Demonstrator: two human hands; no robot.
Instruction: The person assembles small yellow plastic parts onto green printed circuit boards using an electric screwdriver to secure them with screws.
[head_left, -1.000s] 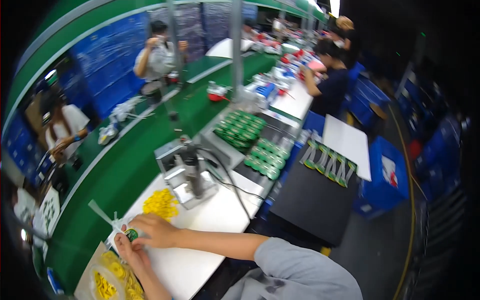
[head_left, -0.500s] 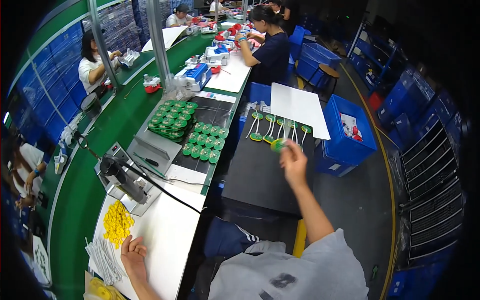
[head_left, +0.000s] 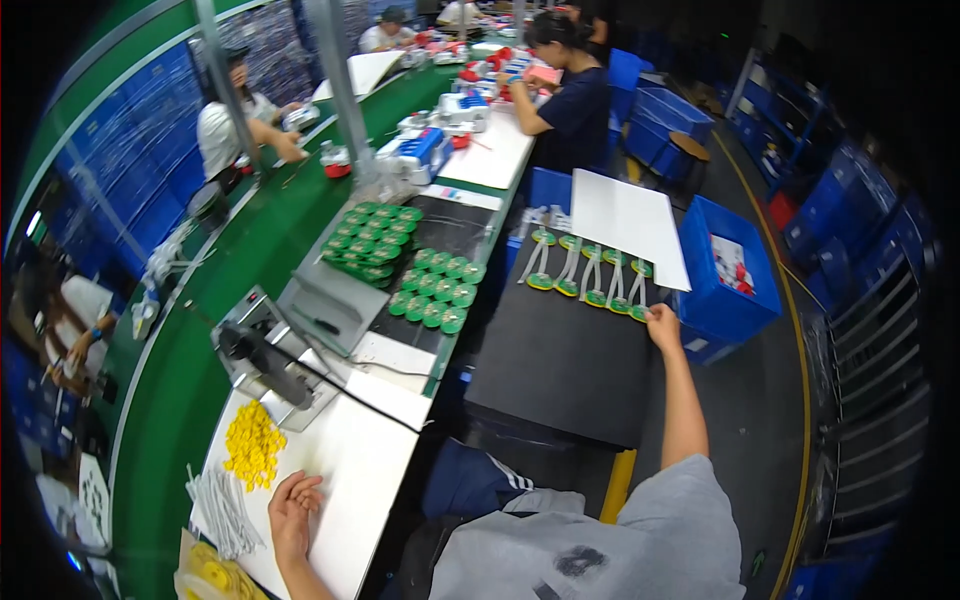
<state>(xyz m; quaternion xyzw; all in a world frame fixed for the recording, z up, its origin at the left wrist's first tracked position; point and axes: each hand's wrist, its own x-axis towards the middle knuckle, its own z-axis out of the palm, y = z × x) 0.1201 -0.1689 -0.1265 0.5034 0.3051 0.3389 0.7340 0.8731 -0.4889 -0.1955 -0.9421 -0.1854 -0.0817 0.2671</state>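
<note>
My right hand (head_left: 662, 328) pinches the edge of a round green circuit board (head_left: 638, 313) at the right end of a row. The row of wired round boards (head_left: 567, 288), joined in pairs by white wires, lies on a black surface (head_left: 555, 370). Palm up over the white worktop (head_left: 345, 480), my left hand (head_left: 294, 508) rests with loosely curled fingers and nothing visible in them. Close to it are a heap of small yellow parts (head_left: 254, 445) and a bundle of white wires (head_left: 226, 510).
A metal bench device with a black cylinder (head_left: 268, 370) and a cable stands beyond the yellow parts. Green round boards (head_left: 435, 288) lie in rows, with a stack (head_left: 368, 240) behind. A white sheet (head_left: 630, 220) and a blue bin (head_left: 730, 290) border the black surface. A co-worker (head_left: 575, 95) sits farther along.
My right hand has moved right and lowered the board it carried to the row's end on the black surface. My left hand has stayed by the yellow parts. The view has shifted slightly.
</note>
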